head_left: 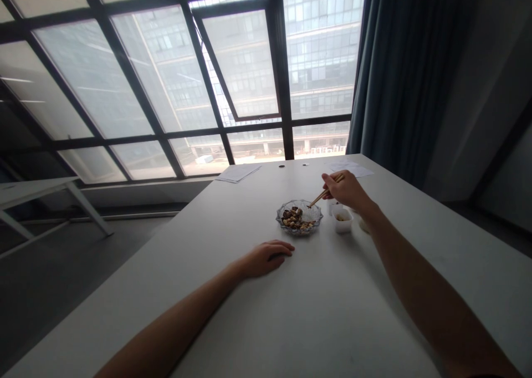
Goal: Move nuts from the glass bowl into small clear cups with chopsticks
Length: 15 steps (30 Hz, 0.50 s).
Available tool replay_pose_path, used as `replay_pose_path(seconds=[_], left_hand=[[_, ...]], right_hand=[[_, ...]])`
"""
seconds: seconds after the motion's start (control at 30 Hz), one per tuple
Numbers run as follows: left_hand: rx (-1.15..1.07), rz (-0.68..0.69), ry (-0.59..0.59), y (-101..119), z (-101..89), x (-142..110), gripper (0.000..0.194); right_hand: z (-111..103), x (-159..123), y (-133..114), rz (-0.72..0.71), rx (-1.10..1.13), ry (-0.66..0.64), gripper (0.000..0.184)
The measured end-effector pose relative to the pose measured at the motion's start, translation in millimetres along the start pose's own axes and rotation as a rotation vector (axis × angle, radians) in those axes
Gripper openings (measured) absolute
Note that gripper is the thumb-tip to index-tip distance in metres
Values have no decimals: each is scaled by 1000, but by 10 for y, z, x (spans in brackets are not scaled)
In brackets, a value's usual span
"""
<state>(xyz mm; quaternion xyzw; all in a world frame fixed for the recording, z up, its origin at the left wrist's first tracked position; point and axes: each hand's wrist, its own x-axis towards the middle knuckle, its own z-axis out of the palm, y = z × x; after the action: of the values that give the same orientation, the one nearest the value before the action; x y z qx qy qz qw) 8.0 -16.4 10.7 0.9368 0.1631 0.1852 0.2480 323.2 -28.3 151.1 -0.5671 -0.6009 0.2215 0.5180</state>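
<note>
So the right hand's [344, 189] fingers are pinched around a pair of chopsticks [326, 194], gripped well up the shaft. I figure that's to keep the knuckles off the food and let the tips angle down. Those tips are at the side of the glass dish [311, 214] facing the counter's right edge. There's a dark speck at the end, but I honestly can't tell if they're pinching a piece.

Left hand's [268, 257] fingers are relaxed, holding nothing, resting on the counter [299, 311] just short of the dish. Looks like it's simply parked there, maybe for support.

The dish sits well in from the left edge, with a mixed brown and pale heap [292, 218] (nuts or dried bits?) mostly on its left side. Just beside it, toward the right edge, is a small white container [343, 225] with some bits inside, probably close for a short reach.

A second container [333, 205] is half hidden below the right hand, and the forearm covers most of a pale thing [364, 225]. Papers lie at both far corners, too blurry to read. The near edge is cut off.
</note>
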Motion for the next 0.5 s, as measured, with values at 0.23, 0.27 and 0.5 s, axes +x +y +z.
replay_pose_path(seconds=[0.23,0.27,0.5], left_hand=[[12,-2,4,-87,16,-71,29],[12,-2,1,-94,15,-81,29],[9,-10,-1,-67,-17,-114,29]], right_hand=[[-421,98,77,-49,-122,316,40],[-461,120,111,-40,-138,346,40],[-526,196,225,24,-155,406,38]])
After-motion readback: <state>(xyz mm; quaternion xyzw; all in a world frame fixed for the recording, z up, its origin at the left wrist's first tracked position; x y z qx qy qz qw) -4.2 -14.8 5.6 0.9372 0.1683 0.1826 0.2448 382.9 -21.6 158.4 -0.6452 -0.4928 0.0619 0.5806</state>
